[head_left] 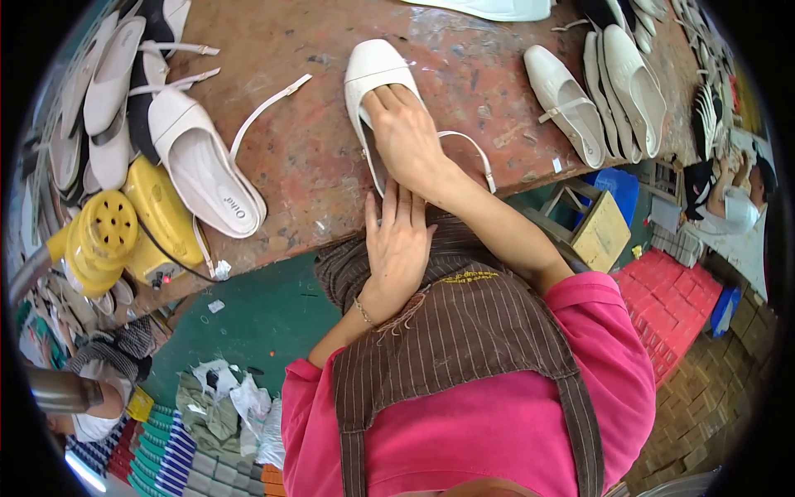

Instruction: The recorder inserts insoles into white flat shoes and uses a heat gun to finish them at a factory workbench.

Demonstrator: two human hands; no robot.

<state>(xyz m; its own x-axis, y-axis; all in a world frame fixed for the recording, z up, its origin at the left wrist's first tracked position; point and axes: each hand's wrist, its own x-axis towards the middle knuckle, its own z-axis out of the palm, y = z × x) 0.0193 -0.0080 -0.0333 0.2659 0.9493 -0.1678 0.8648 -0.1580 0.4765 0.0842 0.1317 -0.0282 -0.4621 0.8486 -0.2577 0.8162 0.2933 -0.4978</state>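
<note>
Beneath right grip, white shoe, perhaps touching left grip.

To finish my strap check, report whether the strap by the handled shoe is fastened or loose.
Loose: the strap curves out beside the white shoe, its far end lying free on the table.

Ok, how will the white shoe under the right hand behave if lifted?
The shoe will probably feel light: its opening is wide, its sides low. Its thin strap, one end loose, will likely flop. The domed toe should hold its shape.
</note>
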